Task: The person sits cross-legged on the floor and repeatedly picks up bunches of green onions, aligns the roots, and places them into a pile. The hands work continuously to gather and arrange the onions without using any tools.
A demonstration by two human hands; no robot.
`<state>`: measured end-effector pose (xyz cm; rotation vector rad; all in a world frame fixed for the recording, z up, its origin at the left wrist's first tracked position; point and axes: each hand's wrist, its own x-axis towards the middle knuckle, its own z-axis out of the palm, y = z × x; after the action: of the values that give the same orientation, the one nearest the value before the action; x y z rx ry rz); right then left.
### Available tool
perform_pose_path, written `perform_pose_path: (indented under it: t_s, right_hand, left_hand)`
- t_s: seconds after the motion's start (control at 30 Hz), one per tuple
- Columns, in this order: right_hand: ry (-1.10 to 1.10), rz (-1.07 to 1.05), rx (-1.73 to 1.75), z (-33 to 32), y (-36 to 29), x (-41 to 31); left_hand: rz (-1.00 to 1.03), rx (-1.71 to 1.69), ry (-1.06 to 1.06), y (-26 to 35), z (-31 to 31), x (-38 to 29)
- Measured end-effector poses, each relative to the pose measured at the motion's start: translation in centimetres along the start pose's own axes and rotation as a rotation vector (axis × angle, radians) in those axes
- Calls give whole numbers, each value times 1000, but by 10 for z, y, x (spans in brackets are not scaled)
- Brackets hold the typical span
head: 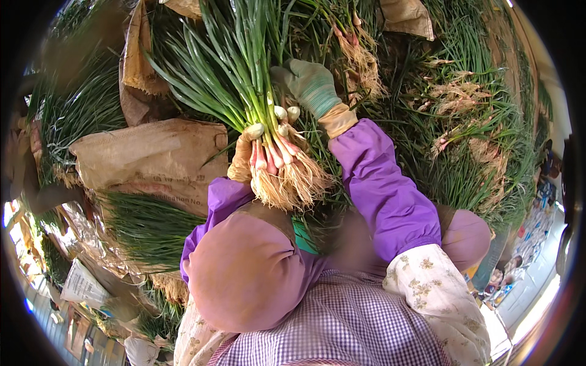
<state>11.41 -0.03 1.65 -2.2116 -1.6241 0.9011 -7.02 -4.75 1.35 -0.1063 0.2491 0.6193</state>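
A bunch of green onions (270,114) with pinkish bulbs and long pale roots hangs before me, its leaves pointing away. My left hand (247,144), in a yellowish glove with worn whitish fingertips, is closed around the stems just above the bulbs. More pale fingertips show at the right side of the same stems. Behind the leaves, to the right, is my right hand (309,84) in a green glove with a yellowish cuff; its fingers are partly hidden, and whether they grip anything is unclear.
Loose green onions (462,96) lie in a heap at the right. A printed woven sack (155,155) lies at the left, with a pile of green leaves (146,228) below it. My knee (247,270) is close below the bunch. More sacking (407,18) shows at the top.
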Motion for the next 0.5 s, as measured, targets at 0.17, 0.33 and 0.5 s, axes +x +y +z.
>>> perform_pose_path:
  t_s: [0.17,0.33,0.5]
  right_hand:
    - [-112,-67,139,-1,-4,0]
    - [-171,-164,185,1,16,5]
    - [161,-367,7,16,16,-4]
  left_hand:
    - [47,32,30,5,0,-7]
    - [14,-52,-67,7,-18,-2]
    - [35,-99,-105,8,-27,-1]
